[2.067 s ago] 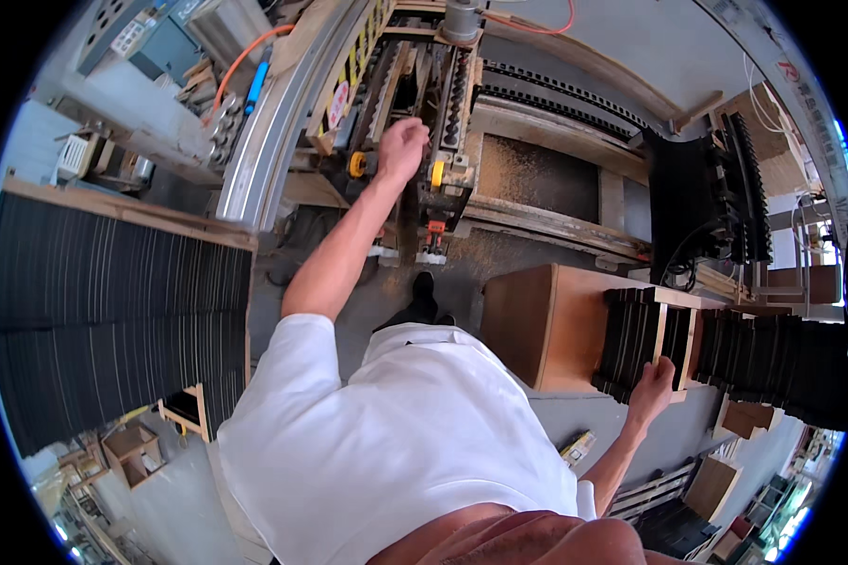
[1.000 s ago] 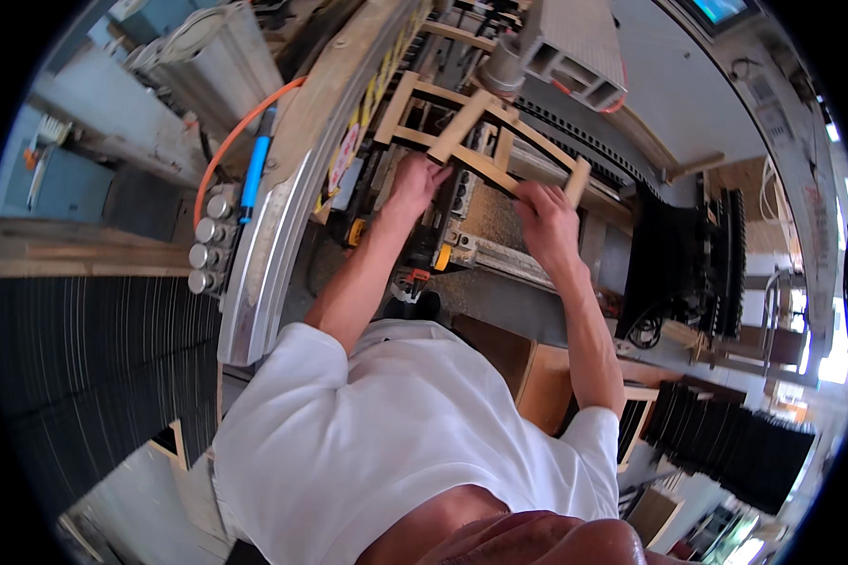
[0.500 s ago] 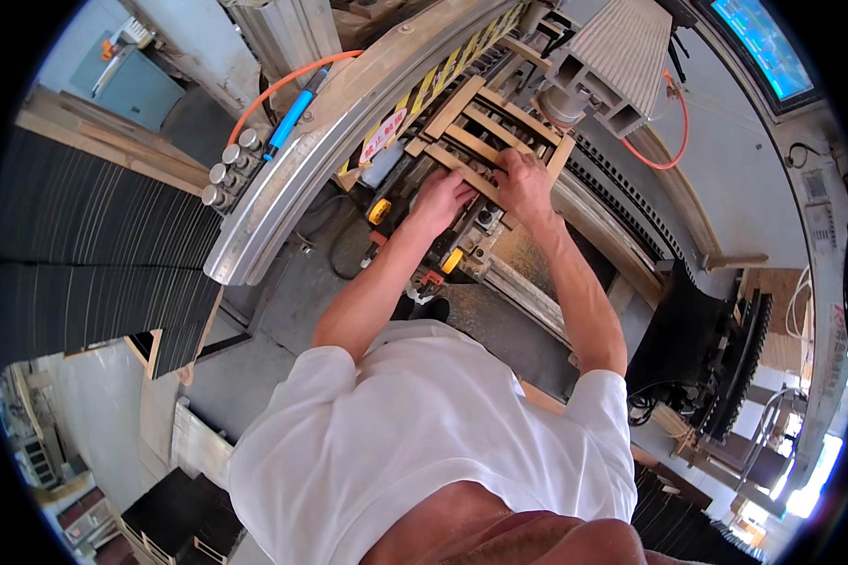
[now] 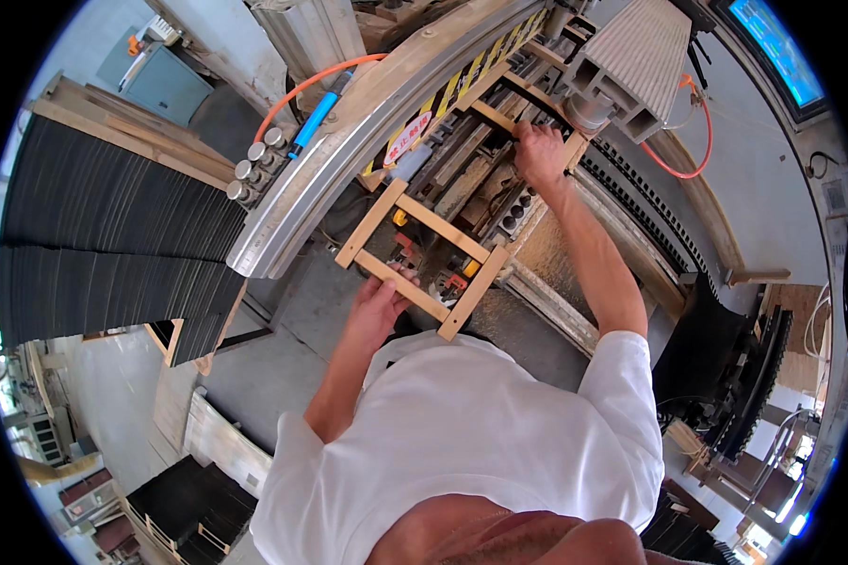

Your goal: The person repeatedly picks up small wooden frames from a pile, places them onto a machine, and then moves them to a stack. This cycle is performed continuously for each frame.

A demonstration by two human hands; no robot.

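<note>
My left hand (image 4: pixel 377 309) grips the near rail of a light wooden frame (image 4: pixel 443 229), four-sided with overhanging end bars. It is tilted in front of my body, apart from the machine. My right hand (image 4: pixel 542 153) is closed on a bar of a second wooden frame (image 4: pixel 491 116), which lies on the machine bed below the spindle head (image 4: pixel 589 108). The fingertips of my right hand are partly hidden by the hand itself.
A striped guard rail (image 4: pixel 410 141) curves along the left of the machine. Further left stands a tall stack of black-edged frames (image 4: pixel 113 198). A blue pen-shaped tool (image 4: pixel 313 124) lies on the rail. Sawdust (image 4: pixel 546 250) covers part of the bed. A screen (image 4: pixel 777 47) glows at upper right.
My left hand has lifted one frame off the machine and drawn it toward my body. My right hand has moved slightly farther away, onto the frame left on the bed.
</note>
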